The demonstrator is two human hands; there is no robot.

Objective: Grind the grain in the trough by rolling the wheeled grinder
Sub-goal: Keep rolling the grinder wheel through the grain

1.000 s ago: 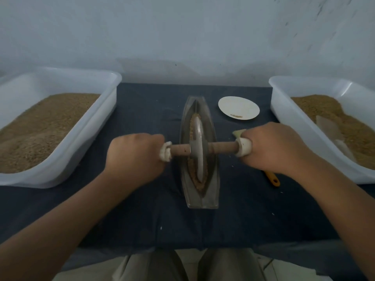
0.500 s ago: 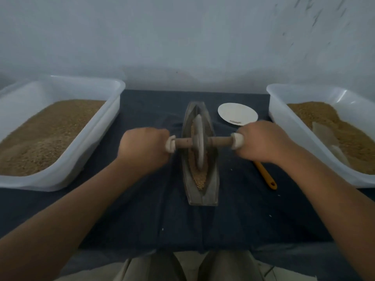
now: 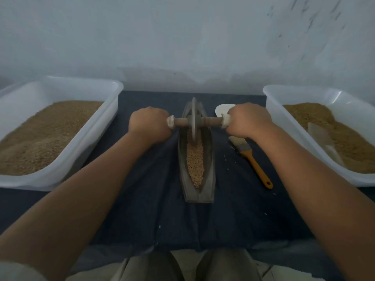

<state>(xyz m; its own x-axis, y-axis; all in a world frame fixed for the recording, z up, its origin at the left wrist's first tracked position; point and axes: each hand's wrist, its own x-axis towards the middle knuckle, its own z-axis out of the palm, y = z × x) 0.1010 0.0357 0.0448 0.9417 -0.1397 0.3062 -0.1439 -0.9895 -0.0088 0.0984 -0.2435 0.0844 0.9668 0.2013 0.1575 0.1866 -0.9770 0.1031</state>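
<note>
The grinder (image 3: 193,118) stands on edge at the far end of the trough (image 3: 208,179), its wheel down in the channel. Its wooden axle (image 3: 211,120) runs left to right across the trough. The left hand (image 3: 149,123) is closed in a fist round the left end of the axle and the right hand (image 3: 248,119) round the right end. Each hand sits just outside a pale collar, about equally far from the wheel.

The trough is boat-shaped and lies on a dark cloth (image 3: 142,189). Its long axis runs near to far, square to the axle. The grain (image 3: 195,161) lies in the channel on the near side of the wheel, in a strip that tapers toward the near tip. It looks mostly whole, so the grinding is probably far from done.

With the grain nearer the person than the grip, the next stroke would likely be a straight pull back along the trough. Both hands would need to draw evenly so the wheel keeps to the channel. Neither hand is better placed than the other.

A brush (image 3: 253,161) lies right of the trough, and a white plate (image 3: 222,110) shows partly behind the right hand. A left tub (image 3: 87,142) and a right tub (image 3: 280,126), both holding brown grain, flank the cloth. No brand, label or writing can be read anywhere.
</note>
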